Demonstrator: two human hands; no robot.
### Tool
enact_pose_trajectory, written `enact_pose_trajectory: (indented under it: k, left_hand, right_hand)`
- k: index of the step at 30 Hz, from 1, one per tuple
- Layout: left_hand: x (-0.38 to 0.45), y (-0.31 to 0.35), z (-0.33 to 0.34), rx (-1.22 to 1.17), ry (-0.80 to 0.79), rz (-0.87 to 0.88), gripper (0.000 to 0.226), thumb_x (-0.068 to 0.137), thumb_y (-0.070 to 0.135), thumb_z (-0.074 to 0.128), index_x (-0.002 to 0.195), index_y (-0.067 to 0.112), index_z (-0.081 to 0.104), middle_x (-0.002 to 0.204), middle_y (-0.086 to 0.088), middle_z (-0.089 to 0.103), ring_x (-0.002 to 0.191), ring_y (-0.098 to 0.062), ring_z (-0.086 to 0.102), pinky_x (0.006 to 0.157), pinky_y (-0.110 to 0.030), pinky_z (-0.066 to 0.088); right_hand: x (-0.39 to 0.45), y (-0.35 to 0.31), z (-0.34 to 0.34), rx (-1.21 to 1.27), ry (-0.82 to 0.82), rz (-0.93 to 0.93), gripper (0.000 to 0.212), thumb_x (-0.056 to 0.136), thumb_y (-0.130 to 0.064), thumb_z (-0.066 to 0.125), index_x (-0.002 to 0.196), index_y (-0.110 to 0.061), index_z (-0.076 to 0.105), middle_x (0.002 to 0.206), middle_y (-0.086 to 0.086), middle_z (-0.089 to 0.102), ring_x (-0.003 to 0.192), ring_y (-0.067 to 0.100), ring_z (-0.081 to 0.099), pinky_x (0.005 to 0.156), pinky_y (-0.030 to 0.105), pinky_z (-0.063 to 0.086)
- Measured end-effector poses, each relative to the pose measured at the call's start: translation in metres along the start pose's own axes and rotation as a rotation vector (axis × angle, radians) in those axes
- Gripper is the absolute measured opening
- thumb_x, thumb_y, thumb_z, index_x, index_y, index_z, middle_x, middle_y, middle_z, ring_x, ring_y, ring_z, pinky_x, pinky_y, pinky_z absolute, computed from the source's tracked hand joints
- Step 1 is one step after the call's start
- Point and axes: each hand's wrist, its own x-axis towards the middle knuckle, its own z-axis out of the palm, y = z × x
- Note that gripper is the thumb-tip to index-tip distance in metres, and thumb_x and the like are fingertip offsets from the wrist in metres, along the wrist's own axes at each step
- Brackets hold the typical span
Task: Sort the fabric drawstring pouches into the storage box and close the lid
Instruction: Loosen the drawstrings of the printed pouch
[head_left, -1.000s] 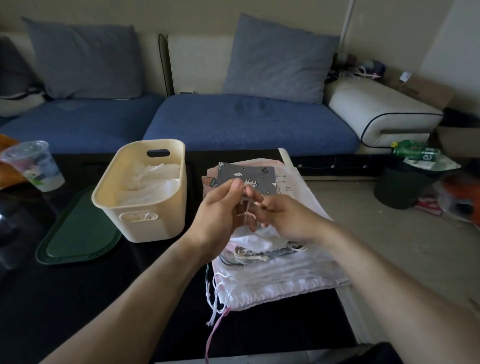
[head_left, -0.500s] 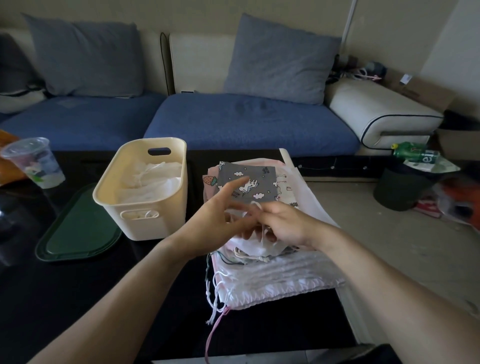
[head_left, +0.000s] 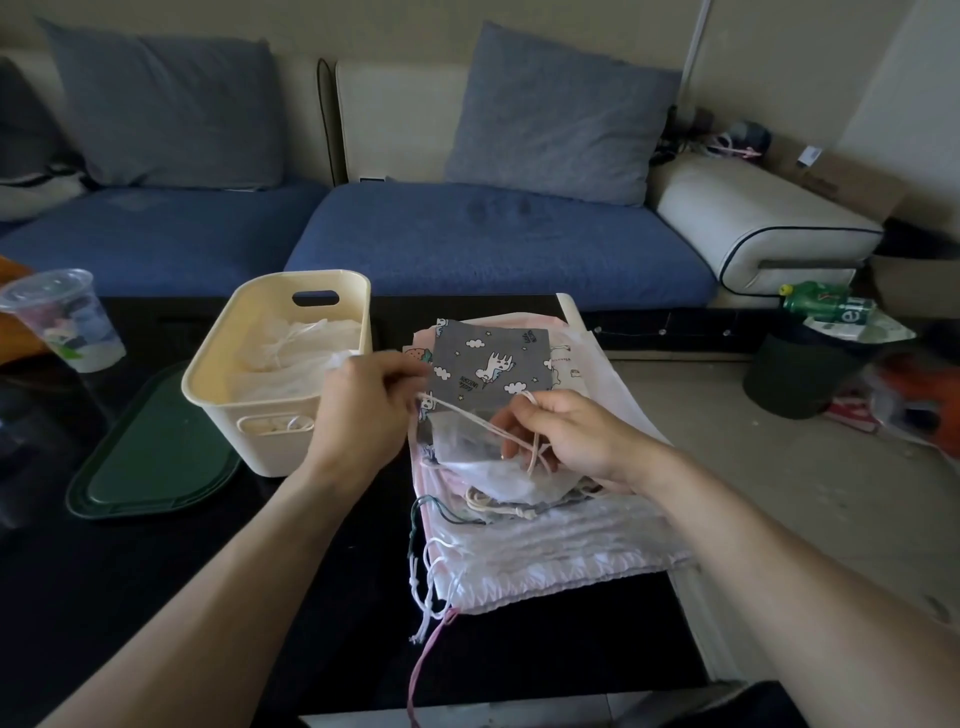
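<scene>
A cream storage box (head_left: 223, 384) stands on the dark table with white pouches (head_left: 296, 348) inside. To its right lies a pile of drawstring pouches (head_left: 550, 540), topped at the back by a grey unicorn-print pouch (head_left: 488, 364). Above the pile I hold a sheer white pouch (head_left: 467, 447). My left hand (head_left: 363, 410) pinches its drawstring at the left. My right hand (head_left: 566, 436) grips the cord's other end and the pouch's right side. The cord runs taut between them. The box's green lid (head_left: 150, 462) lies flat to the left of the box.
A clear plastic cup (head_left: 62, 317) stands at the table's left edge. A blue sofa with grey cushions (head_left: 493, 244) runs behind the table. On the floor at the right a dark bin (head_left: 800, 374) holds a green bottle. Loose drawstrings (head_left: 431, 587) hang off the pile's front.
My hands have drawn apart, pulling the cord taut. The left hand went from spread fingers to a pinch and moved left; the sheer pouch has come up off the pile.
</scene>
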Motion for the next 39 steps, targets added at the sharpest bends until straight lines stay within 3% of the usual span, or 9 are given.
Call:
enact_pose_trajectory:
  k: [3,6,11,18,23,27,31,35,39]
  left_hand:
    - [0.001,-0.004,0.002,0.122,0.041,-0.014,0.027,0.095,0.004,0.055,0.113,0.013,0.073,0.092,-0.001,0.068,0.088,-0.021,0.066,0.072,-0.021,0.045]
    - [-0.009,0.003,0.019,0.215,-0.036,0.137,0.026,0.094,0.01,0.054,0.115,0.013,0.069,0.106,-0.007,0.072,0.097,-0.029,0.065,0.084,-0.037,0.052]
    - [-0.034,0.032,0.042,-0.055,-0.285,0.173,0.021,0.1,0.029,0.053,0.113,0.015,0.061,0.092,0.006,0.073,0.087,-0.009,0.066,0.081,-0.029,0.05]
    - [-0.026,0.012,0.039,-0.167,-0.559,0.021,0.028,0.092,0.032,0.068,0.118,0.022,0.064,0.085,0.003,0.075,0.081,-0.013,0.071,0.079,-0.036,0.057]
    - [-0.024,0.012,0.043,-0.233,-0.501,0.023,0.017,0.097,0.024,0.062,0.106,0.015,0.072,0.085,0.001,0.077,0.085,-0.017,0.073,0.083,-0.035,0.057]
    - [-0.028,0.017,0.05,0.114,-0.37,0.15,0.027,0.102,0.027,0.048,0.094,0.013,0.071,0.083,0.0,0.073,0.081,-0.023,0.068,0.073,-0.037,0.05]
    - [-0.03,0.016,0.053,0.241,-0.202,0.228,0.033,0.102,0.028,0.045,0.085,0.01,0.066,0.076,-0.008,0.067,0.077,-0.032,0.063,0.065,-0.038,0.041]
    - [-0.022,0.021,0.047,0.373,0.038,0.403,0.035,0.098,0.032,0.045,0.079,0.013,0.067,0.078,-0.006,0.065,0.081,-0.03,0.056,0.071,-0.042,0.04]
    - [-0.018,0.021,0.039,0.182,-0.019,0.324,0.027,0.098,0.027,0.054,0.088,0.012,0.074,0.071,-0.005,0.071,0.063,-0.031,0.063,0.056,-0.041,0.049]
  right_hand:
    - [0.0,0.002,-0.003,0.023,0.026,-0.011,0.038,0.11,-0.024,0.036,0.099,-0.006,0.068,0.068,-0.004,0.063,0.06,0.004,0.054,0.058,0.015,0.042]
    - [0.002,0.002,0.001,-0.028,0.029,-0.033,0.038,0.109,-0.025,0.038,0.093,-0.009,0.069,0.063,-0.006,0.058,0.055,-0.001,0.052,0.058,0.013,0.04]
    - [0.004,0.004,0.003,-0.077,0.012,-0.063,0.042,0.107,-0.02,0.045,0.067,-0.014,0.057,0.058,-0.005,0.052,0.051,0.001,0.046,0.056,0.016,0.037]
    - [0.003,0.009,-0.001,-0.058,-0.029,0.005,0.038,0.109,-0.025,0.04,0.082,-0.009,0.062,0.066,0.001,0.06,0.056,0.004,0.054,0.056,0.016,0.041]
    - [0.003,0.005,-0.003,-0.001,-0.029,0.032,0.037,0.109,-0.025,0.038,0.089,-0.006,0.062,0.072,0.004,0.064,0.05,0.01,0.054,0.049,0.02,0.041]
    - [0.002,0.002,0.005,-0.05,-0.021,0.052,0.034,0.11,-0.03,0.035,0.094,-0.008,0.056,0.086,0.007,0.057,0.052,0.006,0.054,0.047,0.019,0.037]
    - [0.002,-0.001,0.011,0.004,0.035,0.021,0.032,0.109,-0.032,0.033,0.102,-0.009,0.053,0.088,0.008,0.046,0.057,0.006,0.044,0.05,0.014,0.037]
    - [0.003,-0.005,0.012,-0.057,0.149,-0.092,0.037,0.109,-0.035,0.029,0.098,-0.014,0.058,0.062,-0.02,0.054,0.053,-0.007,0.049,0.061,0.015,0.033]
    - [-0.001,-0.01,0.014,-0.135,0.234,-0.207,0.04,0.11,-0.028,0.028,0.098,-0.013,0.062,0.059,-0.035,0.055,0.062,-0.016,0.051,0.065,0.013,0.034]
